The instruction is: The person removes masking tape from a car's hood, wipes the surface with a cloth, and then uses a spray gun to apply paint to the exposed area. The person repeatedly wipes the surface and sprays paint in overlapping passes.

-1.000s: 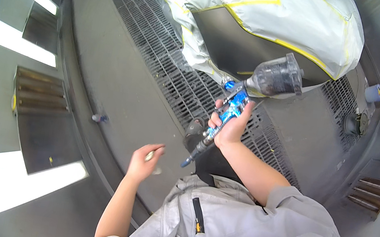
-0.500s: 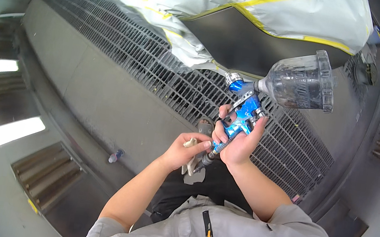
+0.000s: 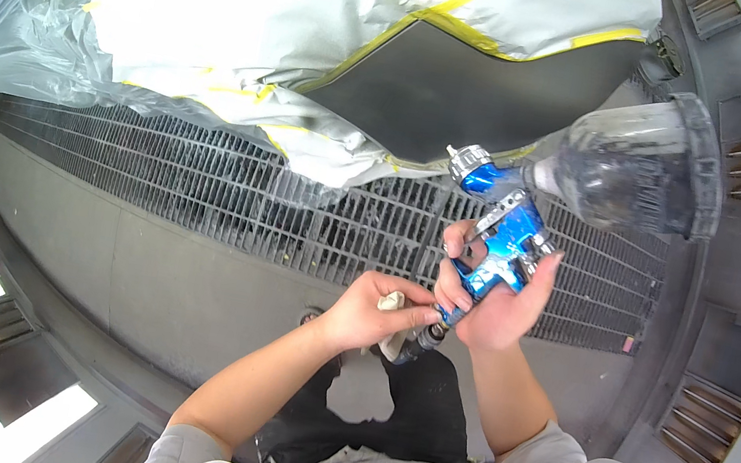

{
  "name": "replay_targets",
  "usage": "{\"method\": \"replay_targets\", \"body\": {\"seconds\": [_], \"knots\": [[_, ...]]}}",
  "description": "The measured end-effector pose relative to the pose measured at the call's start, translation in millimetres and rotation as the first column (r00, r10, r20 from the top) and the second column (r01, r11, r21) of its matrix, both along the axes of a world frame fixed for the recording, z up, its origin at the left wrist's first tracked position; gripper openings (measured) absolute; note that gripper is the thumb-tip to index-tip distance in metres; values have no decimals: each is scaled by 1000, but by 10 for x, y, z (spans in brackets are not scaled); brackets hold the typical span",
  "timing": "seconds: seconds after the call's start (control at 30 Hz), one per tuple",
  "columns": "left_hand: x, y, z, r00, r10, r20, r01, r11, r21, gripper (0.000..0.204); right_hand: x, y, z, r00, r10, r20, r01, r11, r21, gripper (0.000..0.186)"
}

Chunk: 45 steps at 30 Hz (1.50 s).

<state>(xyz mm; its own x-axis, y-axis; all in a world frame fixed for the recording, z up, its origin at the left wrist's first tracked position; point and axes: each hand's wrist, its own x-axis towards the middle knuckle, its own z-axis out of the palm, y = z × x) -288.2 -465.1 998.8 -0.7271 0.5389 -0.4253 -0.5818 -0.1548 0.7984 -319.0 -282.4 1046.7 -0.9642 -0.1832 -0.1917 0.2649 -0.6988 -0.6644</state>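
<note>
My right hand (image 3: pixel 512 314) is wrapped round the handle of a blue spray gun (image 3: pixel 518 226), fingers near its trigger. A cloudy, stained paint cup (image 3: pixel 634 169) tilts off to the right from the gun's top. The silver air cap (image 3: pixel 469 165) points up and left. My left hand (image 3: pixel 361 314) is closed, its thumb and forefinger pinching at the bottom of the handle. In the same hand is a folded pale cloth (image 3: pixel 393 302), partly hidden by the fingers. Beside it, a dark hose fitting (image 3: pixel 420 342) hangs from the handle.
Ahead stands a dark panel (image 3: pixel 454 93), bordered by yellow tape and white masking sheet (image 3: pixel 262 4). Clear plastic film (image 3: pixel 35 24) drapes at the left. A metal floor grate (image 3: pixel 229 192) runs underneath. Vented walls (image 3: pixel 720 383) rise at both sides.
The view has turned, so the grate now lies more level across it. The spray gun and both hands appear farther right and the gun looks larger; both grips stay the same.
</note>
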Motion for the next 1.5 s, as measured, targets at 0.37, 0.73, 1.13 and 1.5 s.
{"method": "replay_targets", "body": {"seconds": [0.37,0.73,1.13,1.5], "knots": [[-531,267,-1285,947,-94,-309,110,993,34,15,-282,300,-1105,965,-48,-259,65,996,57,108],[-241,433,-2211,867,-65,-494,113,991,68,17,191,383,-1771,934,-122,-336,125,992,-11,87],[37,314,-1970,880,-43,-472,123,982,140,22,594,114,-1426,900,-182,-396,243,964,110,82],[129,-46,-1867,848,60,-527,79,968,237,27,585,-375,-1112,883,-81,-463,236,928,287,80]]}}
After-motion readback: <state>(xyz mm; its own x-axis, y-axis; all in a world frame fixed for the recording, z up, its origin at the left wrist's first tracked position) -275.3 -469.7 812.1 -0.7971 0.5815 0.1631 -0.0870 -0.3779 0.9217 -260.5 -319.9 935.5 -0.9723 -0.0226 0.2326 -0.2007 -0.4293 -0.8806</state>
